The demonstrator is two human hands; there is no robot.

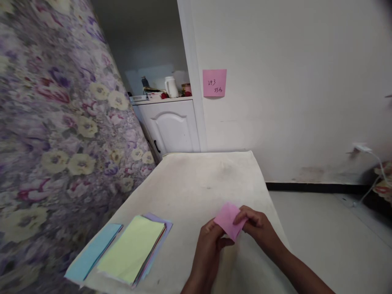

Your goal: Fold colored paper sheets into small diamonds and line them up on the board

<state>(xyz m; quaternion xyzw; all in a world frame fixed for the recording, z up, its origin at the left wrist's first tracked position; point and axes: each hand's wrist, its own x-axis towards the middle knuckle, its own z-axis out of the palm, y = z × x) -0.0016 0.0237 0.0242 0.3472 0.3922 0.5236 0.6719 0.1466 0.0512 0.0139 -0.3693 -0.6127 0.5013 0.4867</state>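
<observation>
A small piece of pink paper (227, 219), creased and partly folded, is held up above the near part of the table. My left hand (210, 241) grips its left and lower edge, thumb and fingers closed. On the opposite side, my right hand (255, 223) pinches the right edge, with its fingertips lying over the paper's face. Part of the sheet is hidden behind the fingers.
A white-covered table (211, 179) lies under the hands. At left are a stack of coloured paper (133, 249), yellow-green on top, and a blue paper pile (94, 253). A floral curtain (67, 143) hangs beside the table; a pink note (214, 83) is on the wall.
</observation>
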